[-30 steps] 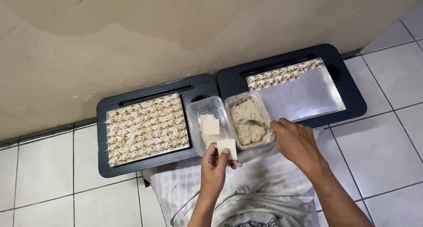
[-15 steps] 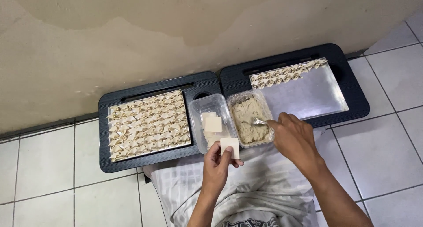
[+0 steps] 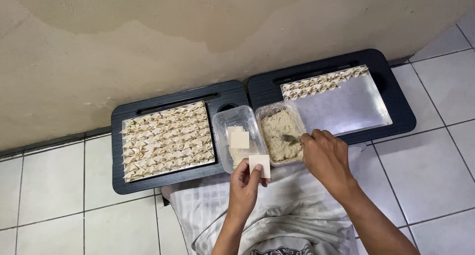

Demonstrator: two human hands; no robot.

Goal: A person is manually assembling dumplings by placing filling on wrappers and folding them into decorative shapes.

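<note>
While a square dough wrapper (image 3: 260,165) is being pinched in the left hand (image 3: 243,188) just before the wrapper tub (image 3: 236,141), a spoon (image 3: 292,138) is being gripped by the right hand (image 3: 326,158) in the filling tub (image 3: 280,132).

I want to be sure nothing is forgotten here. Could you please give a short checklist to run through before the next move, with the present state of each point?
1. Wrapper held flat in the left hand: ok, pinched at its lower edge.
2. Spoon in the filling tub: ok, the right hand holds it there.
3. Filling loaded on the spoon: cannot tell, the tip is sunk in the filling.
4. Spare wrappers in the clear tub: ok, a small stack shows.
5. Room on the right tray: ok, only two rows of folded dumplings at its far edge.
6. Left tray: not ok for more, it is full.
</note>
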